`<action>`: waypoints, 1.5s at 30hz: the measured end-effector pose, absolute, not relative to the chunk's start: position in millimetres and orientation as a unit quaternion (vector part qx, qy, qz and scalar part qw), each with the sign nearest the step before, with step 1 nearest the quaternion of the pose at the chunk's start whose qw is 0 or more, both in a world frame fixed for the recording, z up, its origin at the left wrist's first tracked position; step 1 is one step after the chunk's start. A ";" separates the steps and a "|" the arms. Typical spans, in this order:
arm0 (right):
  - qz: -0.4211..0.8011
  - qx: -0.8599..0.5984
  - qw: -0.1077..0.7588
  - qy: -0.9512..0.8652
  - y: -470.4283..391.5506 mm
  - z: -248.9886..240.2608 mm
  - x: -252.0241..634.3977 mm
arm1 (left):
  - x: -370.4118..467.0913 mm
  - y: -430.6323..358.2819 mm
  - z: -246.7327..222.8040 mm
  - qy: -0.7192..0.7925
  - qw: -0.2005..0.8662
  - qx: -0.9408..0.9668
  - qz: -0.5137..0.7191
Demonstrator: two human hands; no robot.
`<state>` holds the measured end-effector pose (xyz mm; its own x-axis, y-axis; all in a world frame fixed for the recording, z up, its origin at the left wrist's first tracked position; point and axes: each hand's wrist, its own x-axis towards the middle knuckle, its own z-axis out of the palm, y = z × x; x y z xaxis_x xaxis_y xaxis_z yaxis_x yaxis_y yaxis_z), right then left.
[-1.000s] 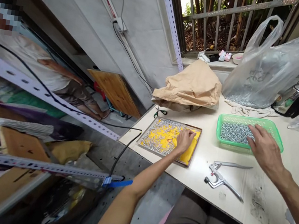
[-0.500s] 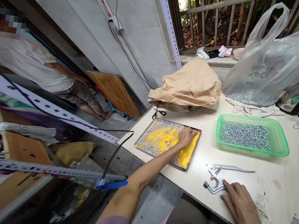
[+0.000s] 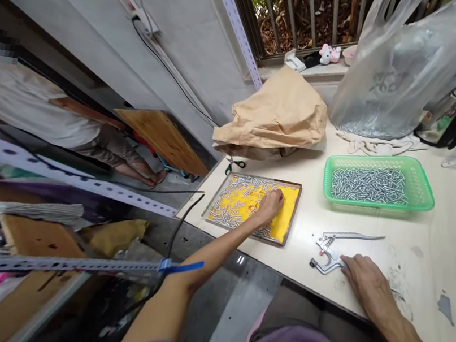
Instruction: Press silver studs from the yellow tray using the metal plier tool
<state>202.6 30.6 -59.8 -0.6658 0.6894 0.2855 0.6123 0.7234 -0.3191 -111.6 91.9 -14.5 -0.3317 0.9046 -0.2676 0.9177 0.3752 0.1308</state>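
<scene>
My left hand (image 3: 268, 204) reaches into a shallow tray with a yellow lining (image 3: 284, 225), fingers bunched over the small metal pieces (image 3: 231, 206) scattered in it; whether it holds any I cannot tell. My right hand (image 3: 366, 280) lies flat on the pale table, its fingertips touching the lower handle of silver hand pliers (image 3: 333, 252). Behind the pliers, a green plastic basket (image 3: 422, 191) holds many small metal pieces (image 3: 369, 185).
A crumpled brown paper bag (image 3: 277, 115), small scissors (image 3: 234, 165), a large clear plastic bag (image 3: 402, 65) with metal parts, a cloth and an electric kettle (image 3: 455, 113) stand at the table's back. At the left a person (image 3: 48, 110) sits on the floor behind perforated metal rails (image 3: 67, 181).
My right hand left the green basket and came down to the near edge of the table beside the pliers. My left hand stayed in the yellow tray, shifting slightly.
</scene>
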 end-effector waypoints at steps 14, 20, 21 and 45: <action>0.105 -0.363 0.038 -0.925 35.2 -38.9 192.2 | -52.6 44.8 10.7 0.724 0.454 0.486 0.184; 0.109 -0.344 0.034 -0.932 34.3 -29.4 198.4 | -10.5 11.9 -8.4 0.700 0.586 0.351 0.210; 0.110 -0.342 0.034 -0.933 34.1 -28.9 199.1 | -8.2 10.7 -11.5 0.702 0.589 0.345 0.203; 0.089 -0.350 0.049 -0.931 31.5 -37.8 197.1 | -11.3 33.1 -17.9 0.687 0.582 0.435 0.009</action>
